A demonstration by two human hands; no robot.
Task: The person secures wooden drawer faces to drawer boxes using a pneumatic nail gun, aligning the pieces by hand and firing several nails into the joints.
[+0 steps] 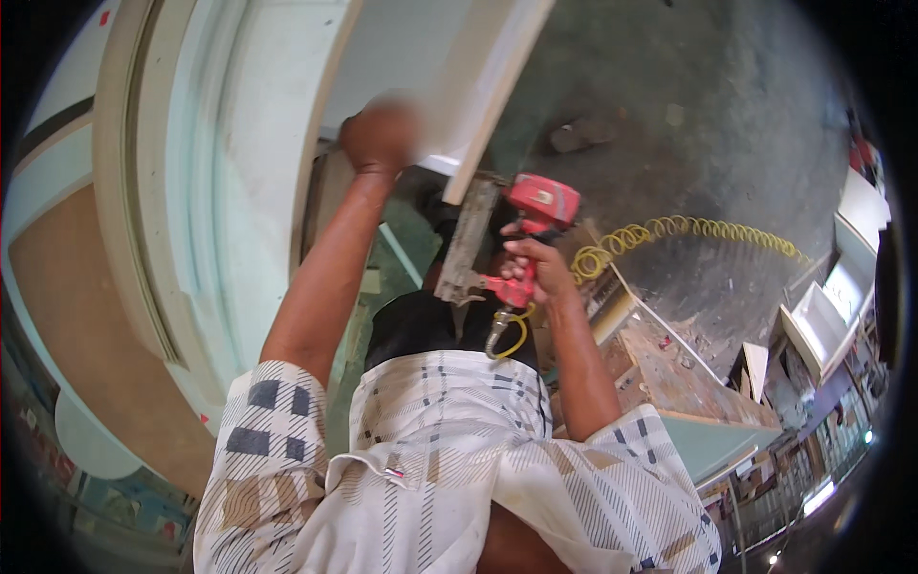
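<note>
The head view is looking down over a plaid short-sleeved shirt (449, 469) filling the lower centre of the frame, with both forearms rising from it toward the upper middle. The right hand (535, 273) is wrapping its fingers closed around the grip of a red pneumatic nail gun (521, 239), just right of centre; the gun's red body is sitting above the hand and its long grey magazine is slanting down to the left. A coiled yellow air hose (688, 230) is trailing from the gun's base out to the right across the grey concrete floor (708, 115). The left hand (381, 134) is reaching up in the upper centre, closing on the lower edge of a white board (478, 86) that is tilting across the top of the frame; the hand is blurred, so the exact grip is hard to tell. The nail gun is lying just below and right of that board's edge, near it. A large curved white and pale-green frame (220, 191) is filling the upper left. A wooden workbench (688, 383) is showing at the right, with white cabinet pieces (822, 325) standing beyond it at the right edge.
</note>
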